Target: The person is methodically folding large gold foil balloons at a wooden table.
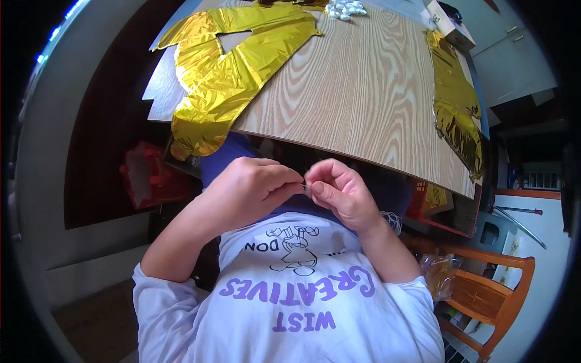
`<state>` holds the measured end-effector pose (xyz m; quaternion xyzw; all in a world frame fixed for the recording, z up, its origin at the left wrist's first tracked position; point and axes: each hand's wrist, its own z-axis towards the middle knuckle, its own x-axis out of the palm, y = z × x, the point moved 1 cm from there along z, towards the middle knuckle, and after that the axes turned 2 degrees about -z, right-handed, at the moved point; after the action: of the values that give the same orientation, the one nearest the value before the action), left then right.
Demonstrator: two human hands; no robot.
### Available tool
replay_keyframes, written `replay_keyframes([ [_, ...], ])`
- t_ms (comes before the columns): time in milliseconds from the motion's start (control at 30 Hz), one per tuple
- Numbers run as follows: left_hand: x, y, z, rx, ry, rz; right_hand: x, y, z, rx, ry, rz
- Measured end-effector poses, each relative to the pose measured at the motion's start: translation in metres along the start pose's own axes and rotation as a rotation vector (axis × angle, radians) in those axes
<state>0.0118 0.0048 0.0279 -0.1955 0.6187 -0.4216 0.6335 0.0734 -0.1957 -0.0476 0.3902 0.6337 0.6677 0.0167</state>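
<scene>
Above my lap, just in front of the table's near edge, my two hands meet at the fingertips. My left hand (251, 181) is closed in a pinch, its thumb and forefinger pressed together. Facing it, my right hand (340, 192) is closed too, with curled fingers and the thumb against them. Something tiny and pale is between the fingertips; it is too small to name. A flat, uninflated gold foil balloon (248, 66) lies on the left of the table, one end hanging over the near edge. Loops of thin white string (392, 222) show beside my right wrist.
On the wood-grain table (363, 78), a second gold foil piece (455, 97) lies along the right edge. Small white packets (345, 9) and a wooden box (451, 27) are at the back. A red bag (151, 175) is lower left; a wooden chair (484, 296) stands lower right.
</scene>
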Motion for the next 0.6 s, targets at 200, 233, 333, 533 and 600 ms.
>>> replay_keyframes([
  [200,-0.013,-0.018,0.003,0.093,-0.133,-0.034,0.054,0.018,0.016,-0.145,0.125,0.11],
  [233,-0.018,-0.019,0.003,0.106,-0.158,-0.008,0.05,0.018,0.017,-0.057,0.161,0.112],
  [333,-0.035,-0.027,0.004,0.098,-0.213,0.047,0.043,0.029,0.012,0.071,0.048,-0.043],
  [533,-0.02,-0.018,-0.002,-0.078,0.207,-0.522,0.014,0.055,-0.014,-0.113,0.054,-0.437],
  [600,-0.006,-0.018,0.0,-0.283,0.121,-0.793,0.009,0.06,-0.022,-0.058,0.074,-0.47],
])
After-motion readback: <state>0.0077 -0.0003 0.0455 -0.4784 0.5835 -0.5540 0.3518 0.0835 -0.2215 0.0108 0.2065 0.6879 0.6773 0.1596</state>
